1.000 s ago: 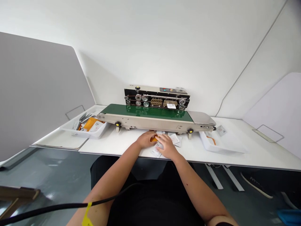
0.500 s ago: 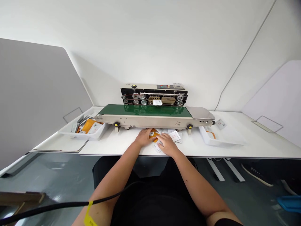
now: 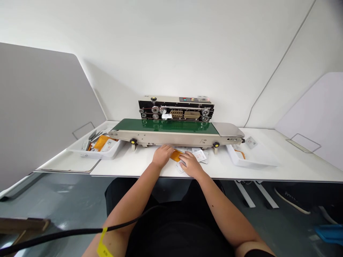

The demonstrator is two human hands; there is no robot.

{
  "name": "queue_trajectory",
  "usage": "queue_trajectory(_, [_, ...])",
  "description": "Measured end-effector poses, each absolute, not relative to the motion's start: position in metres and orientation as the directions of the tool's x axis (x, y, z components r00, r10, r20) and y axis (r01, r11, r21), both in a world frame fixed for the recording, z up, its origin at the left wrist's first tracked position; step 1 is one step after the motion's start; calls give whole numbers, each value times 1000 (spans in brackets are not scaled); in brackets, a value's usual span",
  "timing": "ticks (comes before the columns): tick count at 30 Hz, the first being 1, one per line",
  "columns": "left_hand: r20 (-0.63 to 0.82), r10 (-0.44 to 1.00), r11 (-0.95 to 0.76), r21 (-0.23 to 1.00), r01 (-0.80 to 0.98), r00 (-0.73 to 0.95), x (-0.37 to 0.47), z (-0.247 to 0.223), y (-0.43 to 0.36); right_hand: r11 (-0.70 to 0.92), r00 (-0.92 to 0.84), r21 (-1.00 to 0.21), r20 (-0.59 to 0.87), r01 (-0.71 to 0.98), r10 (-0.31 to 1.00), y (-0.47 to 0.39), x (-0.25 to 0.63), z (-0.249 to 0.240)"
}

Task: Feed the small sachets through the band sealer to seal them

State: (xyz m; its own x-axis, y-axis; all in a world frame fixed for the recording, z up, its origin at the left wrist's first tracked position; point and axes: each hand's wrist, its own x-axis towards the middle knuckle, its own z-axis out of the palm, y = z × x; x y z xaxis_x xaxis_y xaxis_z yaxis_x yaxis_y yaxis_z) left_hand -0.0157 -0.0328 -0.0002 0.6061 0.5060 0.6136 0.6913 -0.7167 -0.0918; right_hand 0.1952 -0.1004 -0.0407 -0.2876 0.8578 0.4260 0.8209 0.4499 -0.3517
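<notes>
An orange packet (image 3: 175, 155) lies at the front of the white table, between my two hands. My left hand (image 3: 162, 155) grips its left edge with the fingers curled. My right hand (image 3: 189, 163) is closed on the packet's right side. White packets (image 3: 199, 155) lie loose to the right of my right hand, and another (image 3: 179, 167) shows below the orange one. Behind my hands stands a machine with a green belt (image 3: 166, 126). A small white packet (image 3: 166, 116) is held upright at its rollers.
At the left, a clear bin (image 3: 112, 152) holds orange, white and grey packets. Another clear bin (image 3: 252, 162) with a few packets sits at the right. A black cable (image 3: 66, 233) crosses my left forearm. Grey panels flank the table.
The white packet at the machine's rollers has moved left. My left hand has shifted slightly left and its fingers have curled more. My right hand has barely moved.
</notes>
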Motion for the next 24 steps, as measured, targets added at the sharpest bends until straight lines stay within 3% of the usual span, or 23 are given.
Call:
queue_trajectory(5, [678,411,-787,-74,613,610,-18,-4,-34,445,-293,-356,406,822,866,-102,195,-37])
queue_trajectory(9, [646,378,-867,-4,499,663,-15,-10,-34,463,-321,-350,394,814,861,-104,194,-34])
queue_trajectory(19, [475,513,-852,384,356,715,-12,-6,-34,498,-320,-437,420,749,849,-105,196,-31])
queue_trajectory(24, [436,525,-834,435,340,731,-9,-16,-26,556,-364,-423,453,716,814,-106,195,-29])
